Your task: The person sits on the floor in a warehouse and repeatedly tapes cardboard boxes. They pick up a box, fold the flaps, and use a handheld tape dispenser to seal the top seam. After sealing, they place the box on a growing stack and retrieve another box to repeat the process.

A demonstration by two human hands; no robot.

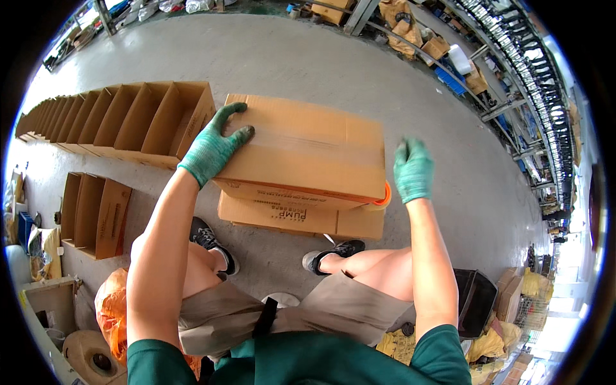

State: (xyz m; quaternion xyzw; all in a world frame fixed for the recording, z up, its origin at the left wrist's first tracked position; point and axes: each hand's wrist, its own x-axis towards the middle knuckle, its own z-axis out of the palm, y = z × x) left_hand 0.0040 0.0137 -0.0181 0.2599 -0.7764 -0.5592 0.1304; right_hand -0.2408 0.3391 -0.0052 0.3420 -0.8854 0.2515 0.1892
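A closed cardboard box [308, 151] lies in front of me, with a band of tape along its top seam. My left hand [215, 144], in a green knit glove with darkened fingertips, grips its left edge, thumb and forefinger over the top. Under the box is flattened cardboard [289, 217] with dark print. An orange-rimmed tape roll [384, 196] sits at the box's near right corner, partly hidden by it. Just right of the box and apart from it, my right hand [414, 168] is raised in the same kind of glove. Its fingers are curled and slightly blurred; whatever they may hold is hidden.
A long row of open-topped cardboard boxes [128, 119] stretches along the left. Two more open boxes [96, 215] stand nearer. Metal racks [507, 109] with cartons line the right. Beside my legs are an orange bag [113, 308] and a black bin [473, 301].
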